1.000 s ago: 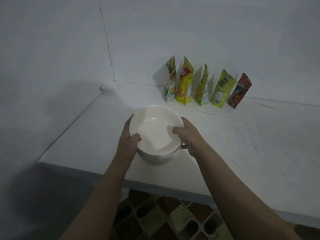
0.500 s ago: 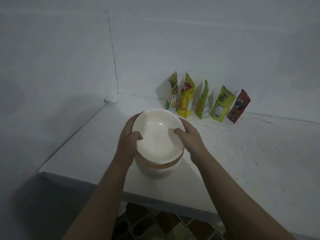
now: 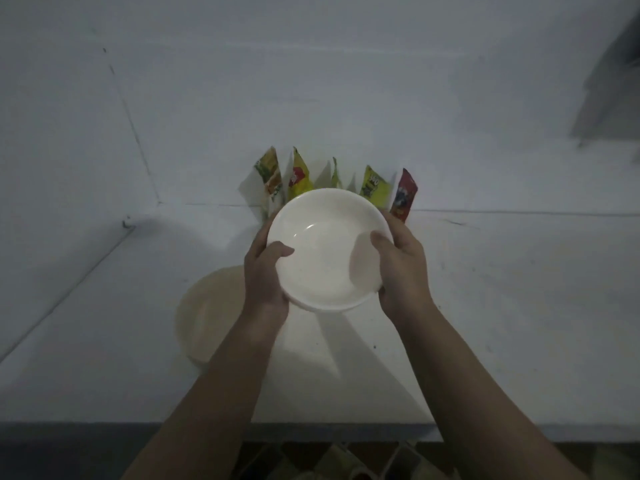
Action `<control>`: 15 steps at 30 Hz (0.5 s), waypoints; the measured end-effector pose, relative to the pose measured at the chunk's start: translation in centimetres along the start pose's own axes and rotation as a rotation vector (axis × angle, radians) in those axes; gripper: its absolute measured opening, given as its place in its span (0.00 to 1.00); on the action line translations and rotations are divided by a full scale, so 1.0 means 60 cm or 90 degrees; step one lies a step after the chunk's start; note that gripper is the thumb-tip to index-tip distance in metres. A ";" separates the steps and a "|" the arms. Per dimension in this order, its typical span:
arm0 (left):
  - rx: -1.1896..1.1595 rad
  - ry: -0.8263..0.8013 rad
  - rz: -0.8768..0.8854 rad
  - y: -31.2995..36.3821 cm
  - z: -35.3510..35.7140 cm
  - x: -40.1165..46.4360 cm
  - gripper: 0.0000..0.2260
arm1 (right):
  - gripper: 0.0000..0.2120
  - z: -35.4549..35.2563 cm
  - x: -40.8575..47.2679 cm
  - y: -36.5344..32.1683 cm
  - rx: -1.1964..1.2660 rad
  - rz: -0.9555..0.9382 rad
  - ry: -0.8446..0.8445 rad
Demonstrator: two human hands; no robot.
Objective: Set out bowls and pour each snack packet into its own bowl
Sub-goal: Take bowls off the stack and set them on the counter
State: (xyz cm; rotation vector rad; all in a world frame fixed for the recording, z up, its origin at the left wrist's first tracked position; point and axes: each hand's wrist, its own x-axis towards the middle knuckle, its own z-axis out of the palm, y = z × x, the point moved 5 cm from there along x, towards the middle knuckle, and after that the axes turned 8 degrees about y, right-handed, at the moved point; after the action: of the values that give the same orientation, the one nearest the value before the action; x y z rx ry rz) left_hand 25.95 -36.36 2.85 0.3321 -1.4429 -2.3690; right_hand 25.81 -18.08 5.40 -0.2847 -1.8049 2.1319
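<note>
Both hands are on one white bowl (image 3: 327, 249) right now, held up off the counter (image 3: 519, 323) over its middle. The left hand (image 3: 265, 275) has its thumb hooked over the near-left rim with the fingers curled under, and the right hand (image 3: 401, 268) does the same on the right side, thumb inside the rim, fingers wrapped around the outside. So both are closed on that bowl, nothing loose.

A bit blurry, but the rest of the bowls (image 3: 207, 313) look to be sitting on the counter toward the front-left, partly hidden by the left forearm. I can't tell how many are there.

Five snack packets (image 3: 374, 187) stand in a row against the back wall at the counter's rear edge, all looking unopened. The raised bowl covers their lower parts.

Seems like the setting-out step, with no pouring started. The next move probably calls for putting this bowl down flat on a bare patch of counter, apart from the other bowls and short of the packets so they don't get knocked over, leaving room for more bowls alongside.
</note>
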 end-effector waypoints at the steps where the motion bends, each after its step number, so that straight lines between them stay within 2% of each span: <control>1: -0.014 -0.008 -0.030 -0.019 0.023 -0.001 0.27 | 0.19 -0.023 0.012 -0.001 0.000 -0.003 0.015; 3: -0.027 -0.029 -0.095 -0.059 0.071 -0.007 0.26 | 0.18 -0.073 0.040 -0.004 -0.004 -0.010 0.042; 6: -0.015 -0.055 -0.182 -0.127 0.144 -0.019 0.17 | 0.18 -0.151 0.083 -0.006 -0.026 -0.029 0.088; 12: 0.061 -0.040 -0.251 -0.267 0.272 -0.045 0.06 | 0.20 -0.311 0.169 0.039 -0.189 -0.054 0.187; 15: 0.096 -0.053 -0.282 -0.325 0.318 -0.057 0.04 | 0.18 -0.373 0.204 0.066 -0.190 -0.038 0.225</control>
State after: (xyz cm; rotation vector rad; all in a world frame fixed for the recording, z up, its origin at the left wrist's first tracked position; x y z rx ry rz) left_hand 18.68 -11.29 -5.78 0.6582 -1.7414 -2.6404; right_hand 22.07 6.43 -1.70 -0.6286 -1.8800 1.6420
